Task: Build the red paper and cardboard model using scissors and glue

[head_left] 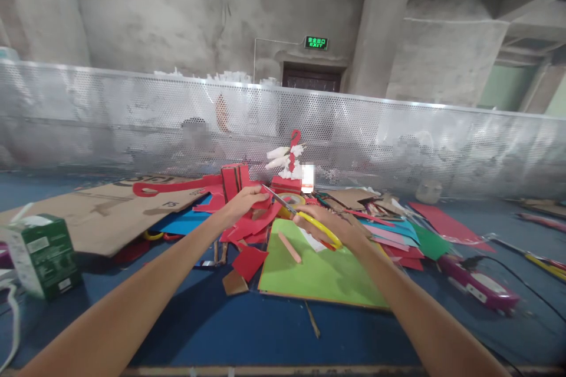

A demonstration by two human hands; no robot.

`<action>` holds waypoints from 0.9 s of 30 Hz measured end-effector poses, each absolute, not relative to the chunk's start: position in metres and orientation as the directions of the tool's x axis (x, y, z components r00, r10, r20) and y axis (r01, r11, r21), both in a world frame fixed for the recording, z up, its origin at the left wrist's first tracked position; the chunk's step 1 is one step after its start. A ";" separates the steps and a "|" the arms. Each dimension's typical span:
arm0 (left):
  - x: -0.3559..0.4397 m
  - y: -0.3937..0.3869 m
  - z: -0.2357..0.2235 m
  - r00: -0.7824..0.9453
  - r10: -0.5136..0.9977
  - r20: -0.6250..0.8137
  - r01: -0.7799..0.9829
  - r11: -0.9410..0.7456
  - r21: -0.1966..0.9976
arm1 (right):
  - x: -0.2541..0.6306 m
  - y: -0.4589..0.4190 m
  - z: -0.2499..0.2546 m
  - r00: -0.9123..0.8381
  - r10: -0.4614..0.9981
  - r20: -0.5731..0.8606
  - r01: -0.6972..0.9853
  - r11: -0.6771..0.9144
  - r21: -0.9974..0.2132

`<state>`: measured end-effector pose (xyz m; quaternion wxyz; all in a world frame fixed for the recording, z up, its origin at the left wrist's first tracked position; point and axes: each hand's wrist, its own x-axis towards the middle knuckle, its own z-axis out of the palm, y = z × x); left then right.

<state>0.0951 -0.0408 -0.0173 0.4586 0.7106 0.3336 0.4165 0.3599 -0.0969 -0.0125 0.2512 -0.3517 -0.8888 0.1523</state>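
My right hand [325, 221] is closed around a pair of scissors [319, 225] with yellow handles. Their metal blades point up and left toward my left hand [245, 201]. That hand is closed, its fingers pinching a piece of red paper [262, 207] close to the blade tips. Below my right hand lies a light green sheet [325, 274] with a short pinkish strip [289, 247] on it. Red scraps [249, 262] and a small brown cardboard piece [234, 283] lie at its left edge. Behind my hands, a yellow tape roll [289, 200] is partly hidden.
A red box shape [235, 181] and a red-based decoration with white petals [285, 184] stand at the back. Cardboard [110, 218] and a green box [46, 256] are left. Colored paper [435, 241], a purple power strip [480, 285] and its cable lie right. A perforated metal screen [375, 129] stands behind.
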 end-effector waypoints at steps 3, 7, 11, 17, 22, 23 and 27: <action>0.096 -0.042 -0.017 0.423 0.863 0.276 0.097 -0.346 0.933 | 0.359 -0.097 -0.012 -0.613 0.720 0.325 0.564 0.687 -0.458; 0.094 -0.037 -0.020 0.406 0.868 0.285 0.075 -0.343 0.936 | 0.359 -0.098 -0.011 -0.603 0.729 0.324 0.573 0.678 -0.460; 0.092 -0.032 -0.023 0.395 0.873 0.285 0.054 -0.332 0.942 | 0.359 -0.100 -0.011 -0.596 0.734 0.326 0.578 0.674 -0.460; 0.091 -0.031 -0.024 0.381 0.879 0.286 0.039 -0.325 0.945 | 0.360 -0.101 -0.010 -0.577 0.757 0.305 0.586 0.645 -0.491; 0.091 -0.028 -0.026 0.395 0.873 0.286 0.041 -0.328 0.944 | 0.358 -0.100 -0.011 -0.573 0.761 0.304 0.579 0.638 -0.508; 0.091 -0.028 -0.025 0.397 0.871 0.289 0.043 -0.332 0.942 | 0.358 -0.099 -0.011 -0.568 0.765 0.304 0.584 0.634 -0.506; 0.090 -0.030 -0.024 0.428 0.861 0.274 0.056 -0.328 0.943 | 0.356 -0.101 -0.011 -0.562 0.768 0.306 0.582 0.631 -0.514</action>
